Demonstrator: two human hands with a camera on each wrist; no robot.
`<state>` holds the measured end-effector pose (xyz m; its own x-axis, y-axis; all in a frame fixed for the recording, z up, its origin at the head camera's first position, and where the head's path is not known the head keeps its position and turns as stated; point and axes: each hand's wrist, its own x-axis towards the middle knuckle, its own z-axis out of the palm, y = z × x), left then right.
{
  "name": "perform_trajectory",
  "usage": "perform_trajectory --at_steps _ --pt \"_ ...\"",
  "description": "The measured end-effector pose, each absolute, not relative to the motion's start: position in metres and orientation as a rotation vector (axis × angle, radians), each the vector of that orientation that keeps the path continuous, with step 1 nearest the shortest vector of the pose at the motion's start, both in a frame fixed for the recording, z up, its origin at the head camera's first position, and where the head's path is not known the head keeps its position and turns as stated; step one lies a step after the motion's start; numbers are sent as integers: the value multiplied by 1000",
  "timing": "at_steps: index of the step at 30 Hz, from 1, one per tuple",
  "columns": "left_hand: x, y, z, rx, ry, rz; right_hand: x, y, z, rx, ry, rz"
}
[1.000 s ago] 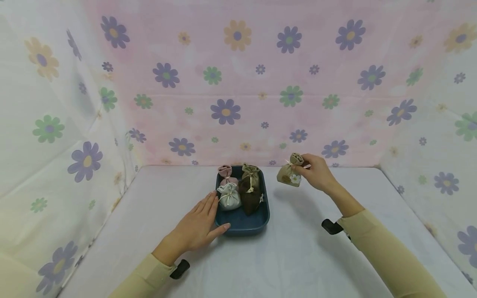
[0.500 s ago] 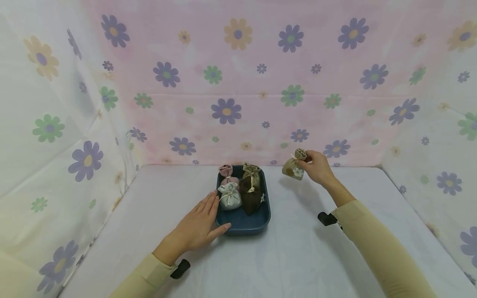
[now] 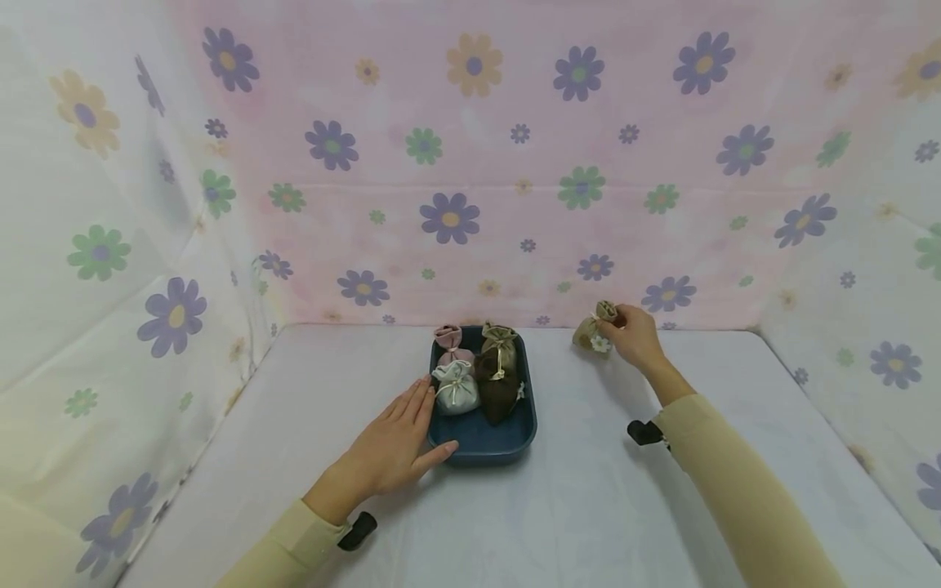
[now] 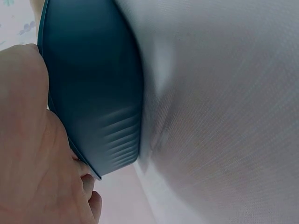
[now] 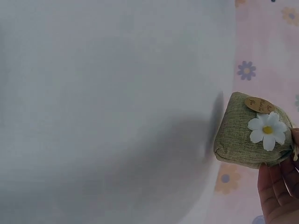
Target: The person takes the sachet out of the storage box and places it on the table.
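Note:
My right hand (image 3: pixel 638 336) pinches the gathered neck of a small olive-green drawstring pouch (image 3: pixel 590 333), right of the tray near the table's back edge. In the right wrist view the pouch (image 5: pixel 238 133) shows a white fabric flower and a brown oval tag. Its base is at or just over the tabletop; which one I cannot tell. Straight fingers of my left hand (image 3: pixel 393 445) rest along the left rim of a dark blue tray (image 3: pixel 481 441). Inside it sit a pink pouch (image 3: pixel 455 356), a pale silvery pouch (image 3: pixel 457 392), a dark brown pouch (image 3: pixel 497 400) and another olive pouch (image 3: pixel 500 339).
A white cloth covers the table (image 3: pixel 588 506). Behind it rises a pink flowered curtain (image 3: pixel 500 163), with pale flowered curtains at both sides. Each wrist carries a black camera mount.
The right hand has carried the olive pouch rightward, away from the tray, rising slightly and then lowering toward the table. My left hand stays at the tray's rim.

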<state>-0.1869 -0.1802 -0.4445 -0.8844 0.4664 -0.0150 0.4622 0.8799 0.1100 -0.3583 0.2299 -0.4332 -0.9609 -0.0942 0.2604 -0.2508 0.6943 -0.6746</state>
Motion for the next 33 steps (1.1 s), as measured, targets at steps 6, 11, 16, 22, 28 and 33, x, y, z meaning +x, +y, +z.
perform_trajectory --at_steps 6,11,16,22,28,33 --pt "-187 -180 -445 751 3015 149 -358 232 -444 294 -2737 1115" --pt "-187 -180 -445 742 3021 160 -356 234 -444 311 -2733 1120" --pt "-186 -179 -444 750 3030 185 -354 239 -446 291 -2734 1108" --pt "-187 -179 -444 739 3015 159 -347 250 -448 300 -2722 1120" --pt "-185 -179 -442 745 2997 158 -337 258 -445 335 -2734 1094" --pt "-186 -179 -442 747 2996 156 -329 262 -443 363 -2740 1085"
